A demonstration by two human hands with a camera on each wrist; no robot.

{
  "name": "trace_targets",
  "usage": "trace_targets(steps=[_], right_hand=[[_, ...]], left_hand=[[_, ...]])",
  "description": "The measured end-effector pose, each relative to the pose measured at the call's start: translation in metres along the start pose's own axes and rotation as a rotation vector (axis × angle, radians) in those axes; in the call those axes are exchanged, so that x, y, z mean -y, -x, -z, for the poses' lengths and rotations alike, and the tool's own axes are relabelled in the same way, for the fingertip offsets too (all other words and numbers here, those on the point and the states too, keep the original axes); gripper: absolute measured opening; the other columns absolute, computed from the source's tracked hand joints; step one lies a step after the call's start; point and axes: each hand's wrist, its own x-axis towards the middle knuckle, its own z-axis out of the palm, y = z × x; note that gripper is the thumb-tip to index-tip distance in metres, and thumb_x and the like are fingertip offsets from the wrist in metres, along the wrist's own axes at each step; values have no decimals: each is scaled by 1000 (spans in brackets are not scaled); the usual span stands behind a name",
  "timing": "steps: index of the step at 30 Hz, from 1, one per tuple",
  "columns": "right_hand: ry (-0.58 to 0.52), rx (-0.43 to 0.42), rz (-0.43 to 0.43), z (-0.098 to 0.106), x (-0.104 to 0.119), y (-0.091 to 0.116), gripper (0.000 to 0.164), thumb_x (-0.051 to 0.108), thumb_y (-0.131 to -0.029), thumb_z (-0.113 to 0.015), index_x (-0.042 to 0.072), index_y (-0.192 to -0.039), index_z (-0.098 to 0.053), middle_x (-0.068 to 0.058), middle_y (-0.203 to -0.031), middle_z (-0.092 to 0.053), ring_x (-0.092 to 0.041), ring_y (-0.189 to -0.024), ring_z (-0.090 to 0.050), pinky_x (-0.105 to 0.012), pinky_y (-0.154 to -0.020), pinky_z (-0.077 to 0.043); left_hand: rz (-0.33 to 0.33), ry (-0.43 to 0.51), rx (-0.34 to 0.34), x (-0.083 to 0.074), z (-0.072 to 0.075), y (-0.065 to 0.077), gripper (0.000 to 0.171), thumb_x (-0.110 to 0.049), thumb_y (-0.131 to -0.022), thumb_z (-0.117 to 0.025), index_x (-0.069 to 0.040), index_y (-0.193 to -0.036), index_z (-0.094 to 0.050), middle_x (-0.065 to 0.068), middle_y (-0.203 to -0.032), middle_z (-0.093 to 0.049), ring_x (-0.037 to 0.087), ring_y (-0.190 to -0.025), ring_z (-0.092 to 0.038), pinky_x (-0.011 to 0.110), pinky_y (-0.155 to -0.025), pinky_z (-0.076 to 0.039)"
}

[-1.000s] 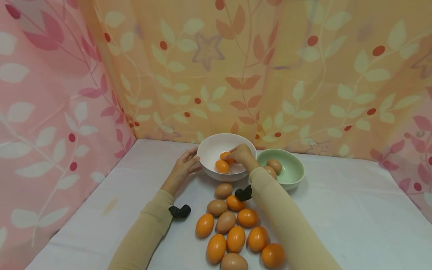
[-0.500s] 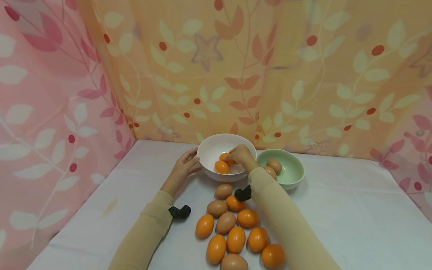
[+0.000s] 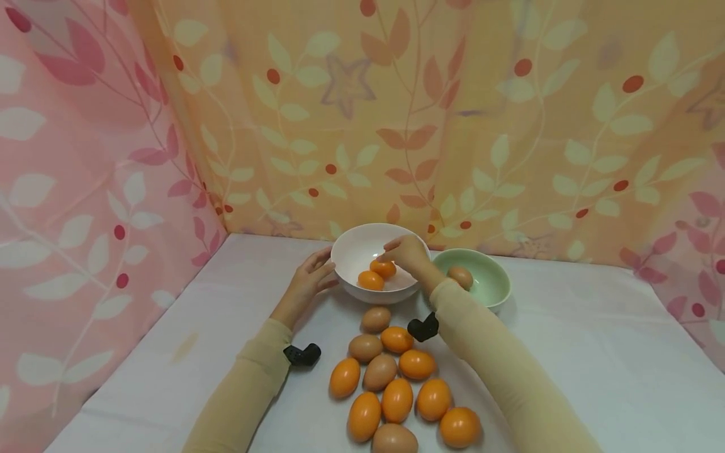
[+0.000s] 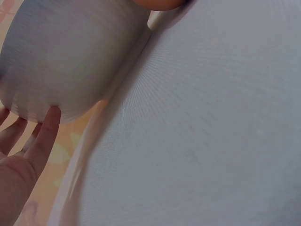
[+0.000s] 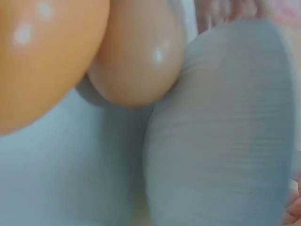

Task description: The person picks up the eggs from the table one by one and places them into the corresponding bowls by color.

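My left hand [image 3: 306, 282] touches the left side of a white bowl [image 3: 350, 253], its fingertips on the outer wall in the left wrist view. Two orange eggs [image 3: 370, 280] lie inside, side by side. Over the bowl's right half is my right hand [image 3: 410, 254], its loosely bent fingertips just above the farther orange egg [image 3: 384, 269] and holding nothing. In the right wrist view an orange egg [image 5: 42, 61] and a brown egg [image 5: 138, 56] loom beside the bowl's outer wall [image 5: 218, 127]; part of my right hand [image 5: 294, 207] shows at the right edge.
A green bowl [image 3: 491, 283] with a brown egg [image 3: 460, 277] stands close to the right, partly behind my right sleeve. Several orange eggs [image 3: 398, 400] and brown eggs [image 3: 380, 372] lie on the white tablecloth [image 3: 595, 340] in front. A patterned curtain [image 3: 351, 157] hangs behind.
My right fingers have come off the orange egg in the white bowl and lifted slightly. The right forearm has shifted right, now covering one brown egg in the green bowl. The left hand stays put.
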Motion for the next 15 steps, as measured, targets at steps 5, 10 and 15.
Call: trace_targets(steps=[5, 10, 15], right_hand=[[-79, 48, 70, 17, 3, 23, 41, 20, -84, -79, 2, -120, -70, -14, -120, -72, -28, -110, -66, -38, -99, -56], [-80, 74, 155, 31, -4, 48, 43, 25, -86, -78, 2, -121, -70, -12, -117, -74, -25, -110, -67, -36, -98, -55], [-88, 99, 166, 38, -15, 77, 45, 29, -84, -79, 5, -121, -71, -8, -115, -75, -21, -116, -65, -37, -103, -51]], left_hand=[[3, -4, 1, 1, -2, -1, 50, -16, -103, -53, -11, -151, -40, 6, -160, -37, 26, -141, -43, 40, -101, -55], [-7, 1, 0, -2, -1, -3, 50, -16, -103, -53, -11, -150, -41, 5, -159, -38, 25, -141, -43, 45, -104, -52], [-1, 9, 3, -3, -3, -1, 50, -15, -103, -53, -10, -151, -39, 7, -160, -36, 26, -141, -42, 51, -109, -48]])
